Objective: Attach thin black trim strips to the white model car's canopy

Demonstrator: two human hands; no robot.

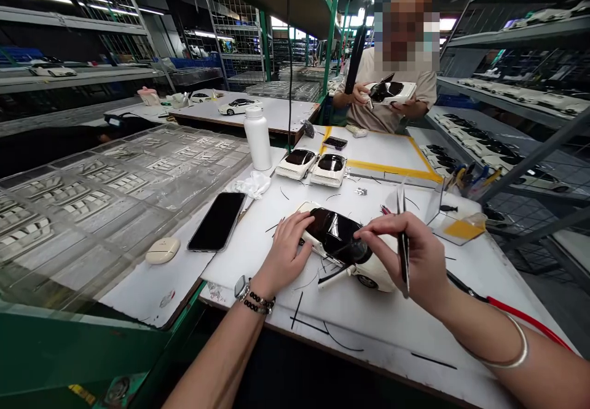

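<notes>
Right now I see my left hand (286,246) resting spread on the rear of a white model car (343,246) with a glossy black roof, lying on the white counter (378,317). My right hand (410,255) touches the car's roof with its fingertips while its grip pinches black tweezers (403,249). A black phone (216,221), a white bottle (257,137) and two more white model cars (313,166) sit nearby. Across the counter, another person's hands (359,94) hold a similar car. No writing or brand is legible anywhere.

Glossy black roof on white model car (343,246), matt table (369,311)
</notes>
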